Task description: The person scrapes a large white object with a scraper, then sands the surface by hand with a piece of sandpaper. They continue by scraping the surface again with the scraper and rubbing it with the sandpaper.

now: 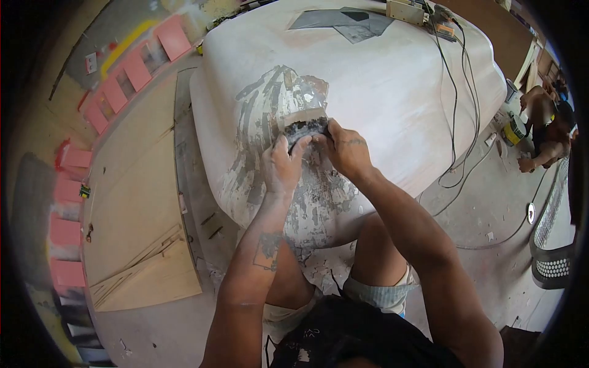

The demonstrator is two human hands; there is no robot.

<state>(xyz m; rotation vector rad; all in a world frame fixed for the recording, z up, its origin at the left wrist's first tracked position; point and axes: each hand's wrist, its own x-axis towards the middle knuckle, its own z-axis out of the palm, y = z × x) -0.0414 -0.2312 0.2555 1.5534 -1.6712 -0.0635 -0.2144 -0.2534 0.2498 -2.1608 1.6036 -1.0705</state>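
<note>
My left hand (pixel 283 167) and my right hand (pixel 347 150) grip the two ends of a wide, flat scraper-like tool (pixel 307 127). It has a tan strip along its far side and a dark, crusted near side; its exact kind is not plain. The tool lies against a large white rounded shell (pixel 399 98), over a patch (pixel 261 116) of streaky grey and pale coating with ragged edges. Both sets of fingers are closed around the tool, thumbs toward me. Below my hands, more flaked grey coating (pixel 307 208) covers the shell's near side.
Dark sheets (pixel 362 27) and a beige box (pixel 405 11) with black cables (pixel 451 110) lie on the shell. At left are a plywood panel (pixel 135 214) and pink pieces (pixel 113 95). Another person (pixel 549 132) crouches at right by a bucket (pixel 514 130); a perforated chair (pixel 552 268) stands nearer.
</note>
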